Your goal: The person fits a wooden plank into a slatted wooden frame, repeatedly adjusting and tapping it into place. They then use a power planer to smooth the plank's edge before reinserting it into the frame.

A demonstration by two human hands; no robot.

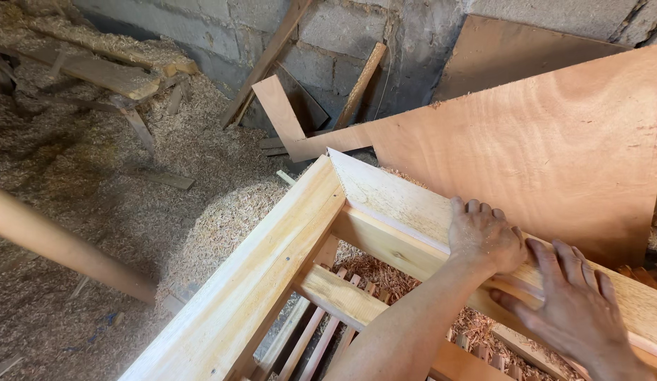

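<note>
against a rough wall of grey concrete blocks, the room is a woodworking space whose floor is buried in pale sawdust and curled shavings, heaped thickest toward the middle. leaning on the wall at the right is a big sheet of reddish plywood, smooth, with wavy grain and a notched lower left edge. a darker board stands behind it.

next in size is the wooden frame, made of pale, planed softwood with a yellowish tint. two wide rails meet in a mitred corner near the middle of the view; one runs down to the lower left, the other to the lower right. a stepped inner edge follows both rails. under the frame lie thin reddish slats set side by side, with shavings caught between them.

a round, smooth pole crosses the left edge at a slant. scrap planks, dusted with sawdust, lie at upper left, and narrow offcuts lean on the wall.

the left hand is curled over the right rail, fingers hooked on its far edge, clamped on the frame. the right hand lies just beside it, fingers spread apart and flat on the same rail, gripping nothing.
</note>
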